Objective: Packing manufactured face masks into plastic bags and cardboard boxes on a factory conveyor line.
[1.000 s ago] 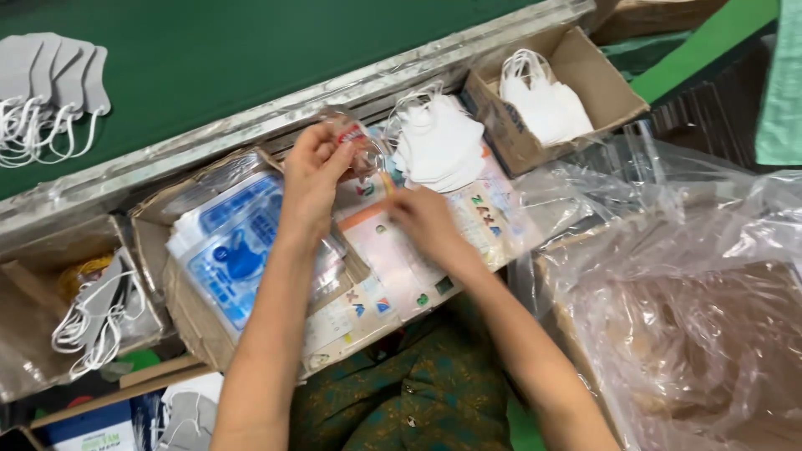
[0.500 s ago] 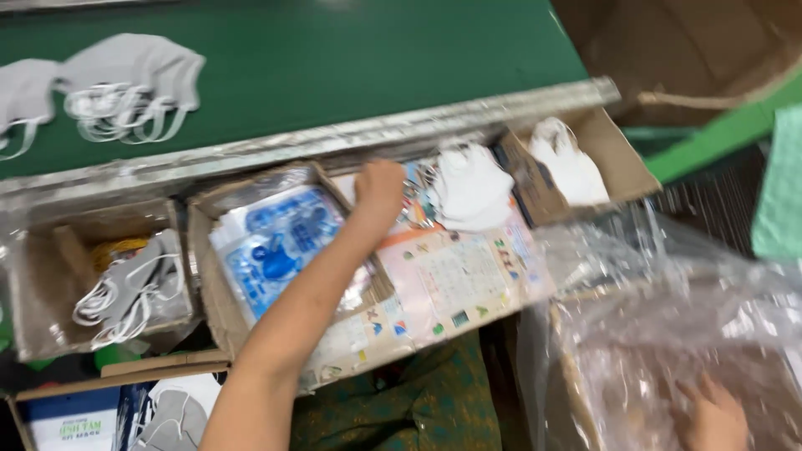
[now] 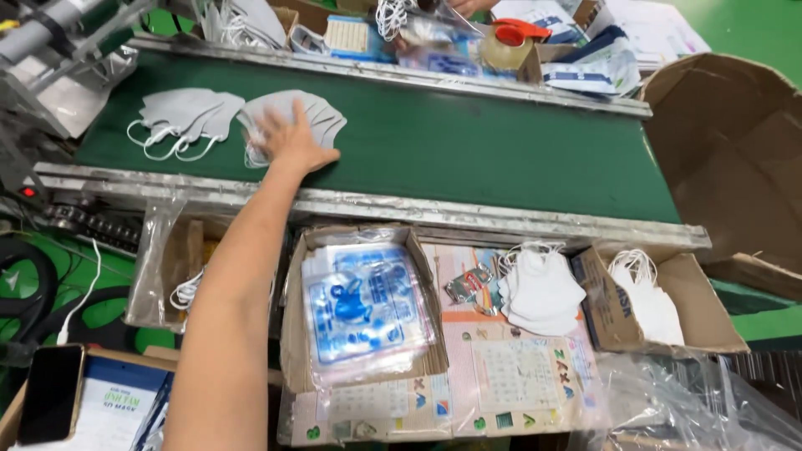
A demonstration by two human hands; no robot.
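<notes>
Reaching up from the pouch box, where it had been half a second before, my left hand (image 3: 290, 142) lay flat on a fanned stack of grey masks (image 3: 288, 117) at the near edge of the green conveyor belt (image 3: 468, 142); the fingers were spread wide over the pile, pressing it, not yet closed around anything. That shift marked a turn from the pouches to fetching fresh masks.

- Right hand: out of view; grip cannot be told. Half a second earlier it had been low at the right, by the clear plastic sheeting (image 3: 710, 401).
- Second stack of grey masks (image 3: 184, 113): just left of the first, ear loops trailing on the belt.
- Cardboard box of blue printed pouches (image 3: 363, 305): on the tabletop below the belt rail, untouched.
- White masks (image 3: 539, 288): loose pile on a printed sheet beside that box.
- Further white masks in a small open carton (image 3: 652, 305), far right.
- Phone (image 3: 50, 392): dark, lower left.
- Large empty carton (image 3: 735, 159): right of the belt.
- Far side of the belt: another person's station, cluttered with packets and what may be a tape dispenser (image 3: 514, 42).
- Floor: green.
</notes>
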